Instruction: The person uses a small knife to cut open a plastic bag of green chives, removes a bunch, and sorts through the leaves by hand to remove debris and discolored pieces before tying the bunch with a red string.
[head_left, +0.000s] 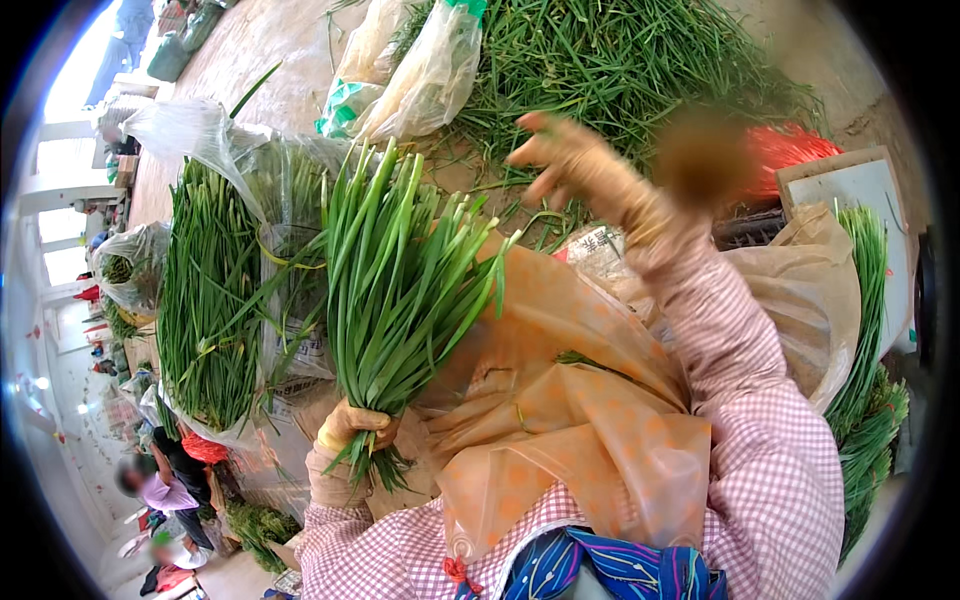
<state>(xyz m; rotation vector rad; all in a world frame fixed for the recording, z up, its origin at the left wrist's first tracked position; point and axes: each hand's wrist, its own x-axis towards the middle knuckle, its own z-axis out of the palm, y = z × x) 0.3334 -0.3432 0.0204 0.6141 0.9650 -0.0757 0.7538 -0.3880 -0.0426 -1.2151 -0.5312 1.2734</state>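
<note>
My left hand (357, 427), in a tan glove, grips a thick bunch of garlic chives (405, 300) near its leaf-tip end. The pale cut ends fan out at the top, away from me. Raised over the floor, my right hand (570, 161) is blurred by motion; its fingers are spread and hold nothing. Beyond it lies a large heap of loose chives and trimmings (600, 67). A translucent orange plastic apron (585, 420) covers my lap, with a few leaf scraps on it.
Packed chives (210, 300) stand in a clear plastic bag at left. Plastic bags (427, 67) lie beyond. Red plastic ties (787, 157), a white board (847, 195) and more bundled chives (862, 300) are at right. Other people (169, 487) are at far left.
</note>
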